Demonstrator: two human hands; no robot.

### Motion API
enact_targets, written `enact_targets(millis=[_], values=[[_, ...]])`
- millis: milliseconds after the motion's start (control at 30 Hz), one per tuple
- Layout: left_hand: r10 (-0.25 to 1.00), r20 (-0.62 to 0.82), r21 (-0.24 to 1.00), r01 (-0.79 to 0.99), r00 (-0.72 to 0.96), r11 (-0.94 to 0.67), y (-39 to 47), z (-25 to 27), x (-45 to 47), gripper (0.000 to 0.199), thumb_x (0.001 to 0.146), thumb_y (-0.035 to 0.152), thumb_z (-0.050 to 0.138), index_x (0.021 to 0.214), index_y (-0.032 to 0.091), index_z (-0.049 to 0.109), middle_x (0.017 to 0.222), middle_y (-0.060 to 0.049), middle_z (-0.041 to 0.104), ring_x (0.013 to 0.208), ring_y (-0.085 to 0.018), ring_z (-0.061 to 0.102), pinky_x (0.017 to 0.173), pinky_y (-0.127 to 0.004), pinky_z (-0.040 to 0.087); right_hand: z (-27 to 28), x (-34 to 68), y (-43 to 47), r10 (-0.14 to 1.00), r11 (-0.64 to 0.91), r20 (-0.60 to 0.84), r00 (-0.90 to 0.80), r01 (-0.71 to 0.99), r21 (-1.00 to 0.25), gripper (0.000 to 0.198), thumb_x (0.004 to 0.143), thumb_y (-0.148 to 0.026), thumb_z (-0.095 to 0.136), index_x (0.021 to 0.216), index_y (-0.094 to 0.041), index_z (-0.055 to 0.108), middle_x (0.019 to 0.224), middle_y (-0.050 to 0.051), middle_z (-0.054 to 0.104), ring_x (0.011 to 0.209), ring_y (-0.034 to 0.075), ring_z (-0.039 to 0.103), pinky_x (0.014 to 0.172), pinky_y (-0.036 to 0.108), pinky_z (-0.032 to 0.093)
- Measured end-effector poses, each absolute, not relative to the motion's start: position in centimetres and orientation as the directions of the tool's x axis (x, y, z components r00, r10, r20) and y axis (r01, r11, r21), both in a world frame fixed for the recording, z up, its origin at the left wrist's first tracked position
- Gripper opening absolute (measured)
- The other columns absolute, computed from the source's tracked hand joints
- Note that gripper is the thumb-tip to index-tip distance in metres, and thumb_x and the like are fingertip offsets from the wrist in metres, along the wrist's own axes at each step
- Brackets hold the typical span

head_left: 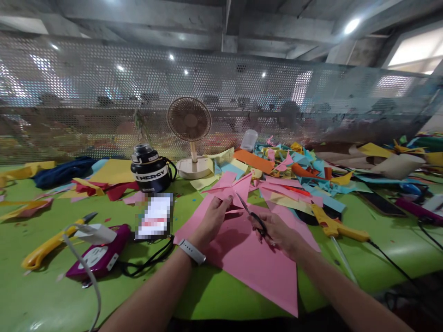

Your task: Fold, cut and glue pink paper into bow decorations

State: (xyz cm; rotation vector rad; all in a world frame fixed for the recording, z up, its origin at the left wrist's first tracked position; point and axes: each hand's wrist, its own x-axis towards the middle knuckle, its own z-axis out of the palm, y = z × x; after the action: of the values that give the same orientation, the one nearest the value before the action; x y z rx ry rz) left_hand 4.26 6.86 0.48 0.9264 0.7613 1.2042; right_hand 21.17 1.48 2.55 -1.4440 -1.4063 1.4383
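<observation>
My right hand (277, 230) is closed around the black handles of a pair of scissors (243, 204). Their blades point up and to the left, close to the fingers of my left hand (213, 216). That hand pinches a folded piece of pink paper (238, 183) with narrow strips standing out from it. Whether the blades touch this piece I cannot tell. Beneath both hands lies a large pink sheet (256, 272), its near corner hanging toward the table's front edge. More pink paper (294, 226) lies under and beyond my right hand.
A yellow glue gun (337, 226) with a cord lies to the right, near a dark phone (380, 204). Left are a lit phone (155, 216), a purple power strip (100, 253) and a yellow cutter (51, 244). Behind stand a black jug (150, 173), a fan (189, 120) and coloured scraps (254, 160).
</observation>
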Motion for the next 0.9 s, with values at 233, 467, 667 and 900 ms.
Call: enact_targets(millis=[233,467,667,900], values=[[0.977,-0.014,0.897,-0.429,0.213,0.107,6.7,0.7,4.2,0.034,0.080,0.037,0.073,0.071,0.017,0.047,0.066,0.004,0.055,0.060,-0.011,0.063,0.084,-0.041,0.058,2.7,21.1,1.4,0.949,-0.215,-0.251,-0.189,0.192,-0.958,0.053,0.067,-0.071,0.063,0.067,-0.020,0.048,0.045,-0.007,0.052,0.027,0.002,0.025,0.024,0.016,0.021],[0.977,-0.018,0.912,-0.397,0.214,0.104,6.4,0.7,4.4,0.033,0.082,0.037,0.070,0.071,0.017,0.047,0.068,0.000,0.059,0.073,-0.018,0.069,0.083,-0.041,0.059,2.3,21.2,1.6,0.952,-0.209,-0.242,-0.188,0.178,-0.962,0.051,0.068,-0.068,0.064,0.069,-0.020,0.049,0.046,-0.007,0.054,0.028,0.002,0.028,0.025,0.016,0.022],[0.975,-0.024,0.907,-0.406,0.219,0.113,6.1,1.2,4.5,0.032,0.082,0.034,0.071,0.070,0.018,0.046,0.069,0.000,0.059,0.078,-0.019,0.069,0.082,-0.039,0.059,2.1,21.3,1.6,0.955,-0.193,-0.223,-0.195,0.163,-0.968,0.052,0.068,-0.069,0.065,0.070,-0.020,0.048,0.047,-0.007,0.055,0.027,0.002,0.028,0.024,0.016,0.023],[0.976,-0.016,0.919,-0.381,0.219,0.100,5.7,1.4,4.6,0.030,0.084,0.033,0.069,0.071,0.017,0.047,0.068,-0.001,0.059,0.079,-0.020,0.070,0.085,-0.040,0.058,1.8,21.3,1.8,0.959,-0.167,-0.192,-0.208,0.133,-0.977,0.052,0.069,-0.069,0.064,0.070,-0.019,0.050,0.047,-0.006,0.057,0.026,0.002,0.029,0.024,0.015,0.024]])
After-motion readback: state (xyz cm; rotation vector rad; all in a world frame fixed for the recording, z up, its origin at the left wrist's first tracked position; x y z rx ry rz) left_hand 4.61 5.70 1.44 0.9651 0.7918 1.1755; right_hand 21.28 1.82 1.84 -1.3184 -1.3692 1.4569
